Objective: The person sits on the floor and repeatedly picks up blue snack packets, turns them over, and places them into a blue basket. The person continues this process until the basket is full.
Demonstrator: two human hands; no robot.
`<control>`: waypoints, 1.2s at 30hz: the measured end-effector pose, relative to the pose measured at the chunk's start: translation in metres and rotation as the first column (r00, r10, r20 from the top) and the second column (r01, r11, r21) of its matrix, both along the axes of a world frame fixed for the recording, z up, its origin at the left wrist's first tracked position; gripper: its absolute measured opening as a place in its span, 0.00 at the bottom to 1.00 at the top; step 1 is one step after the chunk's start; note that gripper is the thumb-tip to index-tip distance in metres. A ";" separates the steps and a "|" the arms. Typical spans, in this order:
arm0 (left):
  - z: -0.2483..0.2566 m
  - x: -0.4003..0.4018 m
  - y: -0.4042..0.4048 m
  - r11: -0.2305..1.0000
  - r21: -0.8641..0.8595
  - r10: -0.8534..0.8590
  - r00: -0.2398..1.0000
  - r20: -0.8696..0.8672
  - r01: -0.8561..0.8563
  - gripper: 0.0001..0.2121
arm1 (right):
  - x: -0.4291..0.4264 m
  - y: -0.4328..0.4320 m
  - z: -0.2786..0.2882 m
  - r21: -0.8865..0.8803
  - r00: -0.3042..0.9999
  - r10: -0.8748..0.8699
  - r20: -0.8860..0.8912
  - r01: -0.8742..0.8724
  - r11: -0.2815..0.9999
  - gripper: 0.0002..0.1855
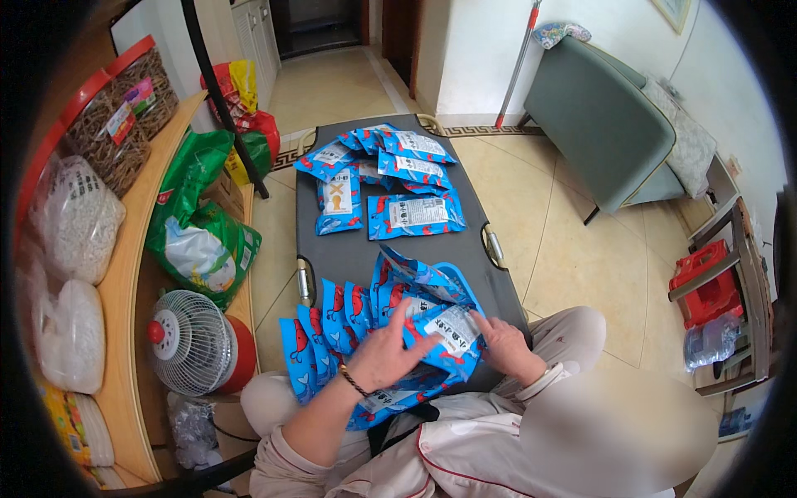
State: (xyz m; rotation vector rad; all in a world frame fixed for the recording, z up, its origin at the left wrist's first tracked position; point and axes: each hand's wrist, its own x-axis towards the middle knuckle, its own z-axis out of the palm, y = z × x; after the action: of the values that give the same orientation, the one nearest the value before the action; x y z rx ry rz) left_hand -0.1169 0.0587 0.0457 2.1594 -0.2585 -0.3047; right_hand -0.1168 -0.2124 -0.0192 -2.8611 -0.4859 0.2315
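A blue snack packet (449, 336) with a white printed panel lies tilted between my hands, above other packets. My right hand (512, 350) grips its right edge, thumb on the front. My left hand (387, 356), with a dark braided bracelet at the wrist, reaches across its left side. The left thumb and forefinger are spread against the packet; its other fingers are hidden. Several matching packets (324, 324) stand in a slanted row left of my hands. Behind the held packet rises a blue wrapper (429, 271), partly hidden. More blue packaging (389, 401) lies under my forearm, near my lap.
A pile of blue packets (398, 162) covers the far part of the grey folding cot (336, 255). To the left, a wooden shelf (134, 299) holds jars and bags beside a fan (196, 342). A green sofa (598, 118) and red crate (707, 283) stand right.
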 end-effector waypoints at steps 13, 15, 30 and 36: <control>0.004 0.016 -0.017 1.000 -0.023 -0.018 0.993 -0.119 0.016 0.31 | 0.025 -0.031 -0.003 0.023 0.968 0.066 -0.243 -0.062 0.998 0.18; 0.017 0.004 0.008 0.983 -0.153 0.123 0.980 0.154 -0.099 0.20 | 0.051 -0.024 0.014 0.475 0.995 -0.091 -0.048 0.103 0.874 0.23; -0.133 -0.064 0.103 0.858 -0.265 0.430 0.897 -0.100 -0.441 0.24 | 0.075 0.070 -0.015 0.416 0.914 0.234 0.331 -0.364 0.833 0.33; -0.087 -0.030 0.080 0.626 -0.414 0.407 0.730 -0.550 -0.661 0.24 | 0.097 0.026 -0.059 0.470 0.990 0.051 0.132 -0.108 0.876 0.27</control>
State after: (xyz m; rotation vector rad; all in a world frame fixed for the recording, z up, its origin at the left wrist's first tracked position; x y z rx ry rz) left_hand -0.1472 0.1382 -0.0410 1.3987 0.5077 -0.2618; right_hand -0.0203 -0.1868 -0.0784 -2.3795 -0.5895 -0.0423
